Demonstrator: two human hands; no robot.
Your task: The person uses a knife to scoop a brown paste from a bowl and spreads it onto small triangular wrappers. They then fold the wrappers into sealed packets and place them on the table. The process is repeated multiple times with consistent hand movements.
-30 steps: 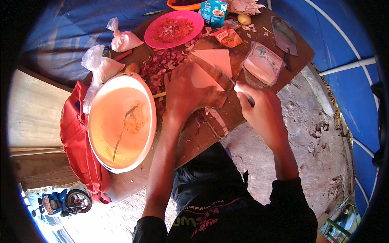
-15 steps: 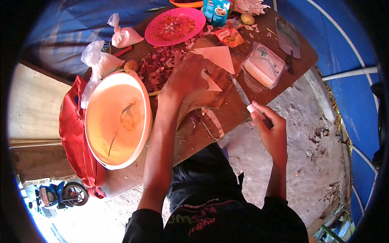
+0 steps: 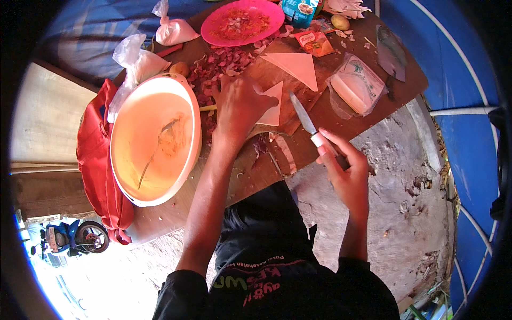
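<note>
- Since the earlier frames, the right hand (image 3: 344, 170) has drawn the knife (image 3: 312, 128) back from the pale triangular sheets toward the board's near edge; the left hand (image 3: 240, 106) has stayed pressed on the wooden board (image 3: 298, 98).
- The right hand is clamped round the knife's white handle, blade pointing away toward the sheets.
- The left hand lies flat, fingers spread, covering part of one pale triangular sheet (image 3: 273, 104); it grips nothing.
- A second triangular sheet (image 3: 296, 66) lies farther back.
- Chopped reddish peelings (image 3: 221, 64) lie just beyond the left hand.
- A large cream bowl (image 3: 154, 138) sits left, a pink plate (image 3: 242, 21) behind, and a clear plastic packet (image 3: 357, 85) right.
</note>
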